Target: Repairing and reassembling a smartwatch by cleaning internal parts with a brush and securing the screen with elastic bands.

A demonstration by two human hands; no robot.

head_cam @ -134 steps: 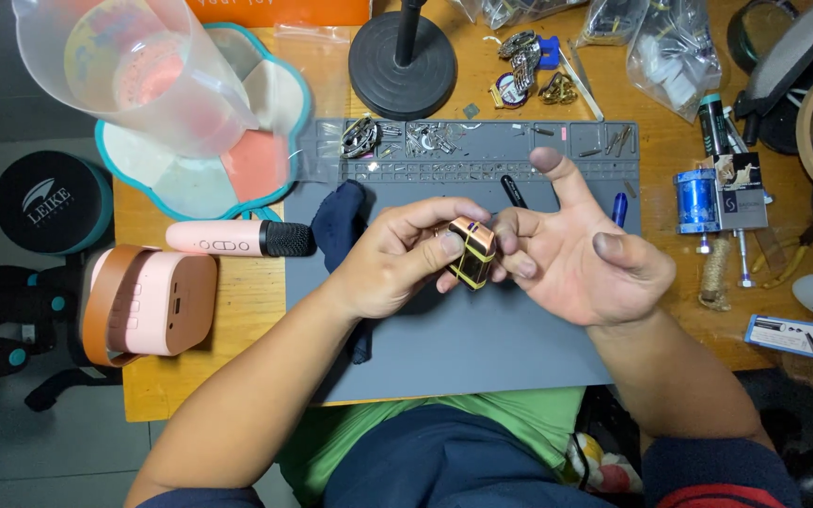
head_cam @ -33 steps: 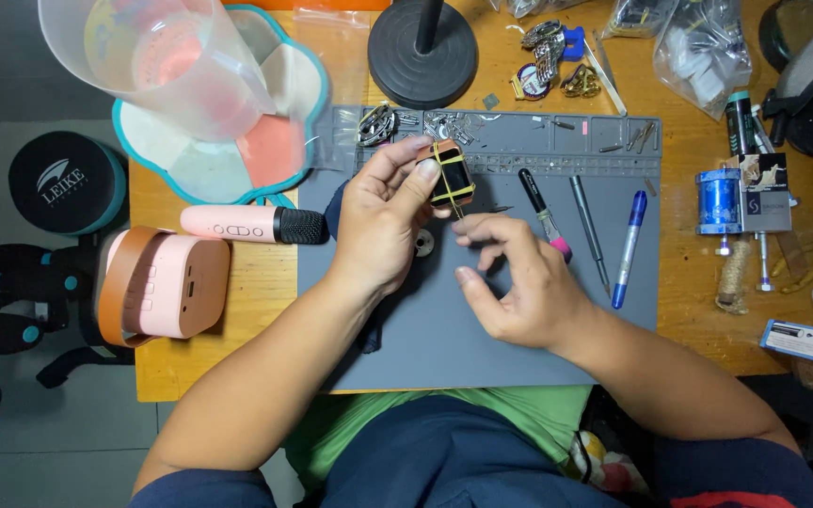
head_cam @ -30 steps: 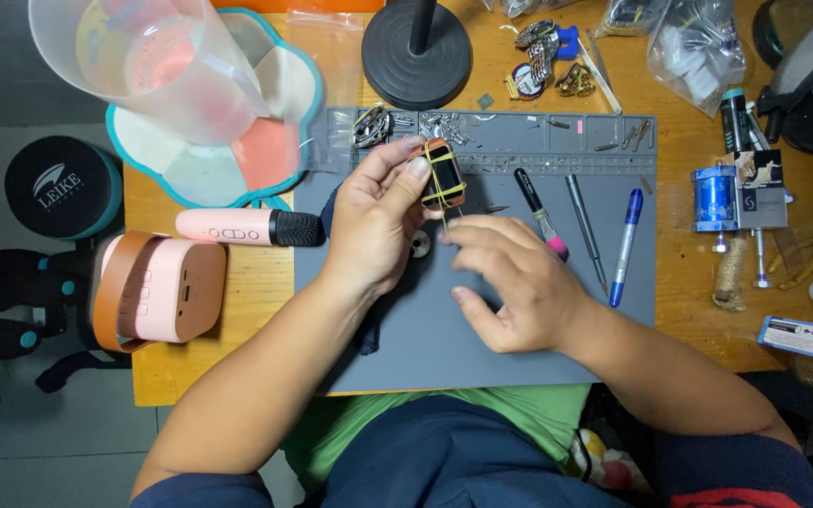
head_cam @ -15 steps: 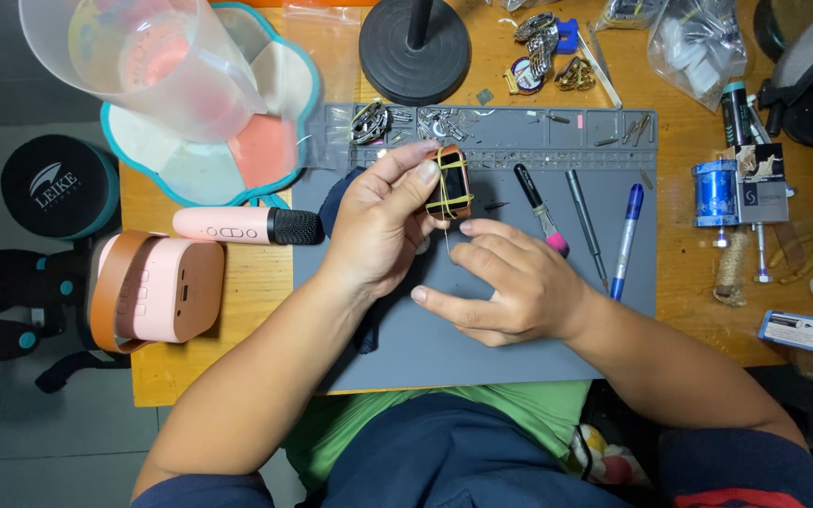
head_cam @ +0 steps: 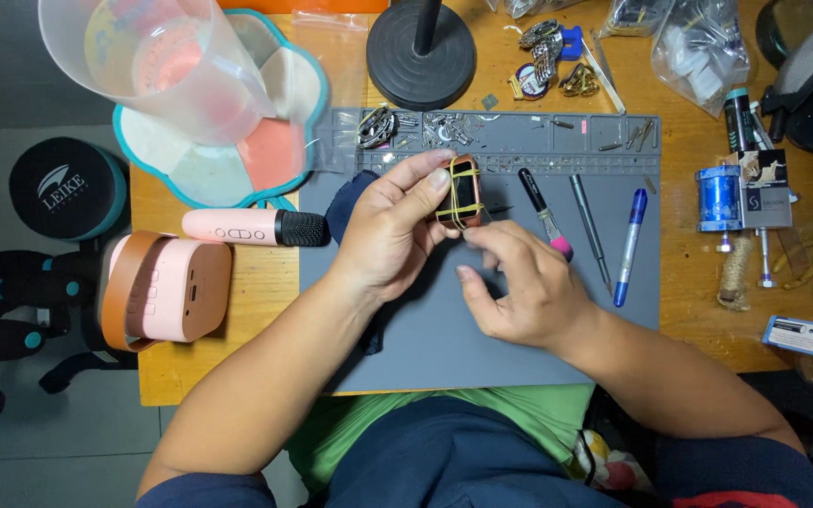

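Head view: the left hand [head_cam: 390, 235] is gripping a small dark rectangular device [head_cam: 464, 192], a smartwatch-like body bound with yellow rubber bands, pinching it between thumb and fingertips and holding it upright above the grey work mat [head_cam: 482, 329]. The right hand [head_cam: 519, 282] is sitting just beside it on the right, fingers curled narrow, the fingertips touching the device's lower edge where a band is crossing. Whether those fingers are pinching a band or only pressing on it, I cannot tell.

To do this step well, judging from the grip, the left hand should be keeping the device steady by its long edges so the face and bands are staying free, while the right hand is working with fingertips only, easing 1 band at a time instead of dragging across the whole body. Keeping the work low over the mat is sensible, since a slip would be dropping the device onto soft rubber and not the wooden counter [head_cam: 237, 310].

The device is lying between the 2 hands, nearer the left, above the upper middle of the mat and just below its parts tray. A pink-tipped tool [head_cam: 547, 215], a slim metal driver [head_cam: 590, 229] and a blue pen [head_cam: 629, 246] are resting on the mat to the right, near the right hand but apart from it. A pink microphone [head_cam: 254, 227] is lying to the left on the counter.
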